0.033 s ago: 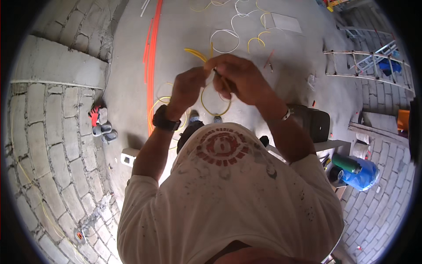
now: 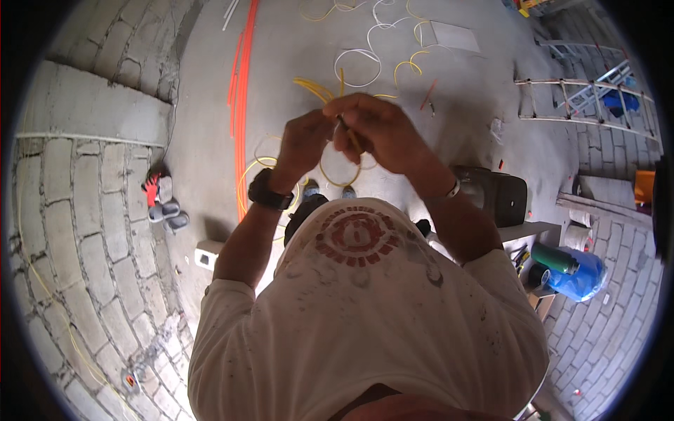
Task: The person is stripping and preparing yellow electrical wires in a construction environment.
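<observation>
Both hands meet in front of my chest, above the floor. My left hand [image 2: 303, 144] is closed on yellow cable [image 2: 312, 87], whose several ends stick out beyond the fingers. A loop of it [image 2: 342, 184] hangs below my hands. My right hand [image 2: 385, 133] is closed too, thumb and fingertips pinching right beside the left fingers. Within its grip shows a slim dark and yellow piece [image 2: 350, 136]; whether this is a tool or part of the cable I cannot tell. The fingers hide the spot where the hands work.
Long orange tubes [image 2: 243, 105] lie on the floor at left, near grey shoes [image 2: 170, 216] and a red glove [image 2: 150, 188]. White cable [image 2: 359, 67] coils ahead. To the right are a black chair [image 2: 502, 196], a ladder [image 2: 597, 88], and a green bottle [image 2: 554, 258] by a blue bag [image 2: 584, 279].
My right hand has turned slightly and its fingers have shifted on the cable. The yellow ends beyond my left hand have spread a little. Both hands stay together.
</observation>
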`<control>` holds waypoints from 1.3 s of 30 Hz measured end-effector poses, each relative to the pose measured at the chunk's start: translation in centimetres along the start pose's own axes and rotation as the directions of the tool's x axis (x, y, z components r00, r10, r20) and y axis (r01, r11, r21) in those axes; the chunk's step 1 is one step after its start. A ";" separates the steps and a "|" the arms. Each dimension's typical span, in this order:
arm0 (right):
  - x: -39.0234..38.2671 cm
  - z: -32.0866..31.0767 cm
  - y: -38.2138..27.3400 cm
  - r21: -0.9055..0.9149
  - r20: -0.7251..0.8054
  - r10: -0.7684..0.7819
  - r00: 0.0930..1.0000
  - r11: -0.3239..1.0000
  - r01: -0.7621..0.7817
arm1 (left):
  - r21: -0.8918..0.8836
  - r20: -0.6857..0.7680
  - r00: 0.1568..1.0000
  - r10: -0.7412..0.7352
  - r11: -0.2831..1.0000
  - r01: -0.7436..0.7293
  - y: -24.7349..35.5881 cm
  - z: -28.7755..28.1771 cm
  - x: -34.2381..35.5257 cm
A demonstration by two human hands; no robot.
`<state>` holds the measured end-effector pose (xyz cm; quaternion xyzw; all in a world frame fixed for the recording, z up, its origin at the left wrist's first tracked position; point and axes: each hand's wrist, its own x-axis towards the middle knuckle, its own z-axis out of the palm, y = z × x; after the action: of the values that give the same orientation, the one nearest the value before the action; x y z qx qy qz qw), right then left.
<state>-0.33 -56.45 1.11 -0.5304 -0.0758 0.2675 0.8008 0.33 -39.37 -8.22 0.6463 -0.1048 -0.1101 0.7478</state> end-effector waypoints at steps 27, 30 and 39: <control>0.4 2.4 1.1 -0.670 -0.492 -0.404 0.771 0.741 -0.040 | 0.010 0.555 0.783 -0.280 0.944 0.330 4.3 -1.2 0.9; 0.0 2.1 1.6 -0.611 -0.526 -0.336 0.781 0.788 -0.073 | 0.011 0.594 0.749 -0.293 0.934 0.357 3.7 -1.7 0.2; -3.3 1.2 4.3 -0.293 -0.696 -0.211 0.686 0.956 -0.003 | -0.022 0.647 0.726 -0.233 0.946 0.323 2.7 -0.5 -0.8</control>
<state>-5.08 -55.86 -1.63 -0.6915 0.1783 -0.0214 0.6997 -0.22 -38.29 -5.66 0.5276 -0.2458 -0.4396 0.6841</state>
